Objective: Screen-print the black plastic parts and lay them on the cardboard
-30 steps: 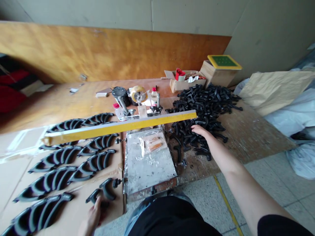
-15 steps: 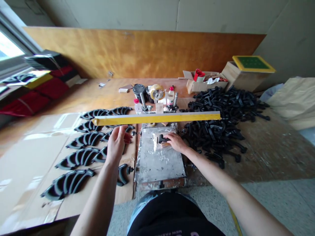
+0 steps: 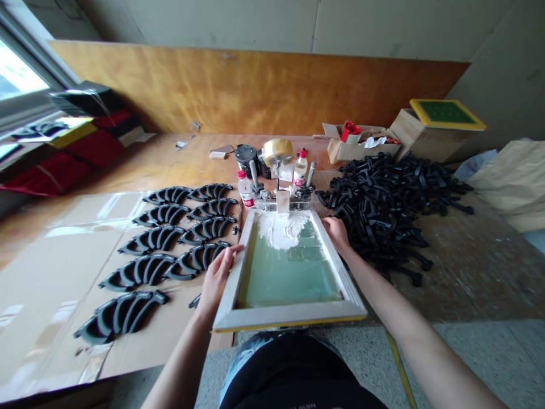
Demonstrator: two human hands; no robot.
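A screen printing frame (image 3: 293, 316), pale-edged with greenish mesh (image 3: 281, 278), lies lowered over the metal base plate, its near edge facing me. Thick white ink (image 3: 279, 230) is spread over the far part of the mesh. A pale flat block (image 3: 283, 203) stands at the ink's far edge. My left hand (image 3: 218, 278) grips the frame's left side, fingers on its edge. On the opposite side, my right hand (image 3: 336, 233) is closed at the frame's right edge, its fingertips partly hidden. The screen covers the place where the black curved part lay.
Rows of black curved parts (image 3: 147, 270) lie on cardboard to the left. A heap of black parts (image 3: 378, 204) sits close on the right. Behind the frame stand metal posts (image 3: 254, 170), red-capped bottles (image 3: 300, 168) and a tape roll (image 3: 277, 151).
The raised screen frame has swung down over the base plate. My left hand has moved lower with its side; my right hand has left the black part and moved right to the frame's edge.
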